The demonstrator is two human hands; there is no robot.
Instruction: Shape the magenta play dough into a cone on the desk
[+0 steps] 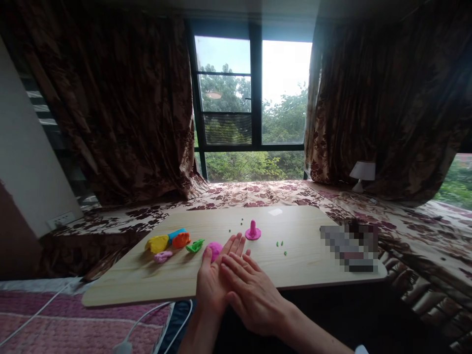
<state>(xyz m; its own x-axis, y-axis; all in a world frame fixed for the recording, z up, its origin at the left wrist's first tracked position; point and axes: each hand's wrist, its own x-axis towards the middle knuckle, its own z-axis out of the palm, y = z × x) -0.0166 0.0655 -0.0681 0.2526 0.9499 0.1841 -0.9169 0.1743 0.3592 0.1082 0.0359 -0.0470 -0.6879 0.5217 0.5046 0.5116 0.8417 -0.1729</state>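
My left hand point(211, 281) is turned palm up over the near edge of the table, its fingers stretched out. Across that palm lies my right hand point(254, 293), flat with straight fingers; whatever may be between the palms is hidden. Just behind my left thumb sits a lump of magenta modelling clay point(214, 251), partly covered. Beyond my fingertips a pink clay piece point(252, 232) has a round flat base and an upright stub. Small green clay bits point(282, 244) are scattered to the right, with tiny dark green bits point(242, 220) further back.
On the left of the wooden tabletop point(155, 282) lie yellow clay point(157, 244), a blue piece point(177, 235), orange clay point(181, 240), light pink clay point(162, 256) and green clay point(195, 246). A pixelated patch point(348, 248) covers something at right. A white lamp point(362, 172) stands behind.
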